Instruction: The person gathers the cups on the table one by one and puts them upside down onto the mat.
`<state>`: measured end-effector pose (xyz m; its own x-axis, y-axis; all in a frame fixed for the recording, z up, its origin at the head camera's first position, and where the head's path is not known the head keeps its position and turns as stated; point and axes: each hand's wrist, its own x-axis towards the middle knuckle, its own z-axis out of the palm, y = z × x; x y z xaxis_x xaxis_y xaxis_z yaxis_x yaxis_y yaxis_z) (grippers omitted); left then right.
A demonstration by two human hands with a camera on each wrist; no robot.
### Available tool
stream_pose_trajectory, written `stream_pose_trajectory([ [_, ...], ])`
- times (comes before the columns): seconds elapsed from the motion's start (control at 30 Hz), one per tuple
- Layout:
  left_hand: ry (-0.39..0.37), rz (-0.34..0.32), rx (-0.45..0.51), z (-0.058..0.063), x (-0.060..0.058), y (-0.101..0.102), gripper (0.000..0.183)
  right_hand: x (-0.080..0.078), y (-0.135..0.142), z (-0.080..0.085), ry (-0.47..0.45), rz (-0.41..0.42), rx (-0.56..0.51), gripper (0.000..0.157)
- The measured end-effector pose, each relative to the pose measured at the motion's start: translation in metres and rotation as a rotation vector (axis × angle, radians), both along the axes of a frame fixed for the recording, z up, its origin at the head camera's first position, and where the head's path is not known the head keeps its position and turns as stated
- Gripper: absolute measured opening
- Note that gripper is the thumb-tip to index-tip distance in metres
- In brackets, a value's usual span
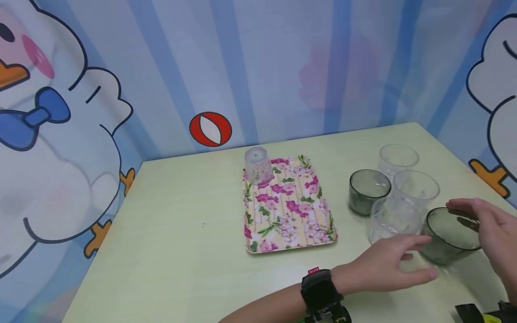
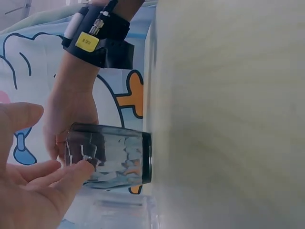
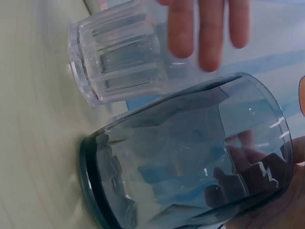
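On my feed, the flowered tray (image 1: 291,220) lies leftmost, a ribbed clear cup (image 1: 258,168), seemingly upside down, at its far left corner. Then I see a rear smoked glass (image 1: 361,199) and three clear glasses (image 1: 393,224), no contents visible. The left hand (image 1: 387,267), fingers spread, is at the upright front smoked glass (image 1: 444,249), apparently empty; beyond it the right hand (image 1: 494,235) has fingers extended. I can't confirm contact. I judge this a grasping step, calling for even closure from both sides.
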<state>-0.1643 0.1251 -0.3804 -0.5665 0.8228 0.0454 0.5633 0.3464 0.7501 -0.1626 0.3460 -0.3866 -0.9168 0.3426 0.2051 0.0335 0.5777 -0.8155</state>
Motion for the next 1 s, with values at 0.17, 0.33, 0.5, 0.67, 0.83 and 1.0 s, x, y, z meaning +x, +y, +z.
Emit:
stream_pose_trajectory([
  [0.17,0.023,0.03,-0.093,-0.005,0.004,0.007,0.072,-0.002,0.007,-0.006,-0.022,0.059,-0.018,0.049],
  [0.33,0.134,0.09,-0.094,-0.01,0.006,0.014,0.082,-0.005,0.011,-0.01,-0.027,0.155,-0.038,0.049],
  [0.5,0.094,0.138,-0.086,-0.015,0.008,0.019,0.089,-0.008,0.016,-0.017,-0.027,0.277,-0.156,0.041],
  [0.67,0.009,0.169,-0.003,-0.019,0.009,0.022,0.089,-0.013,0.025,-0.03,-0.031,0.465,-0.476,0.044],
  [0.83,-0.041,0.203,0.027,-0.021,0.011,0.024,0.088,-0.02,0.03,-0.045,-0.02,0.637,-0.822,0.051],
  [1.0,-0.072,0.261,0.028,-0.022,0.015,0.027,0.086,-0.021,0.027,-0.051,0.01,0.667,-0.96,0.051],
])
